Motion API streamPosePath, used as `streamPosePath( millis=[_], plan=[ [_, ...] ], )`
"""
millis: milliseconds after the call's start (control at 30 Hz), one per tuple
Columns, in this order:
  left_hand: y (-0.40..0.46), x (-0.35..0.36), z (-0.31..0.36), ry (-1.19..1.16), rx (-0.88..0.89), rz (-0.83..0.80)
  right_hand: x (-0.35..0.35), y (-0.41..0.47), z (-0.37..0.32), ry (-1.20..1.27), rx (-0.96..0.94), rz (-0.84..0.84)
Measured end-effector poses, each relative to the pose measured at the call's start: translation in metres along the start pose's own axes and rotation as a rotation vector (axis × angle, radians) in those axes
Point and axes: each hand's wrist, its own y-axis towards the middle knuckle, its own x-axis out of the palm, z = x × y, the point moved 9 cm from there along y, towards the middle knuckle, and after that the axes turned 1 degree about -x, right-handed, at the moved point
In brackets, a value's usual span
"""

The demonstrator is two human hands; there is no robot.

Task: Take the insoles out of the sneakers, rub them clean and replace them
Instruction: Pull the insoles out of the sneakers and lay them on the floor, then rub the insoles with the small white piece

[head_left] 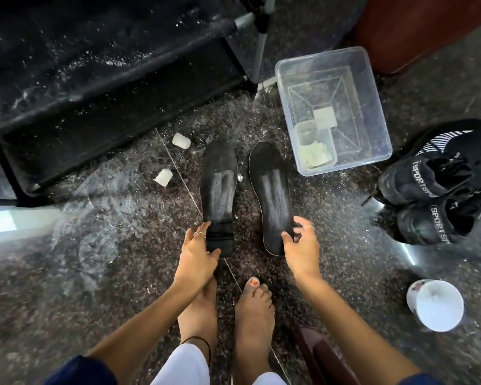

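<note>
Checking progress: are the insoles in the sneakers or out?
Out. Left hand and right hand each hold one insole over the floor; the sneakers sit apart.

White lettering on black sneakers

"SPORT" repeated along the collar bands of the far sneaker (433,165) and the near sneaker (439,218); nothing else legible.

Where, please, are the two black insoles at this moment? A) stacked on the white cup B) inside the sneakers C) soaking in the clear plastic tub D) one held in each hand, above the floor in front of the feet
D: the left hand grips the heel of the left insole and the right hand grips the right insole, while the sneakers sit apart to the right.
</note>
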Motion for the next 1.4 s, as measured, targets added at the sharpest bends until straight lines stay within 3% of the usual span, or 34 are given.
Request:
streamPosePath(
  millis=[267, 433, 567, 733, 967, 1267, 1400],
  plan=[
    [-0.001, -0.002, 0.004, 0.164, 0.068, 0.033, -0.015, -0.007, -0.021, -0.340, -0.247, 0.035],
    [-0.001, -0.002, 0.005, 0.401, 0.051, 0.039, -0.058, 0.009, -0.095, -0.369, -0.629, 0.239],
    [-0.001, 0.001, 0.007, 0.518, 0.046, 0.012, -0.084, 0.044, -0.146, -0.536, -0.734, 0.315],
    [-0.005, -0.001, 0.022, 0.608, 0.128, 0.031, -0.054, 0.086, -0.170, -0.864, -0.727, -0.038],
    [-0.002, -0.003, 0.035, 0.791, 0.241, 0.020, -0.028, 0.110, -0.166, -1.162, -0.506, -0.209],
    [0.001, 0.004, 0.031, 0.926, 0.221, -0.081, -0.025, 0.114, -0.166, -1.206, -0.510, -0.176],
    [0.002, 0.005, 0.029, 0.941, 0.211, -0.094, -0.032, 0.114, -0.167, -1.053, -0.515, -0.121]
  ],
)
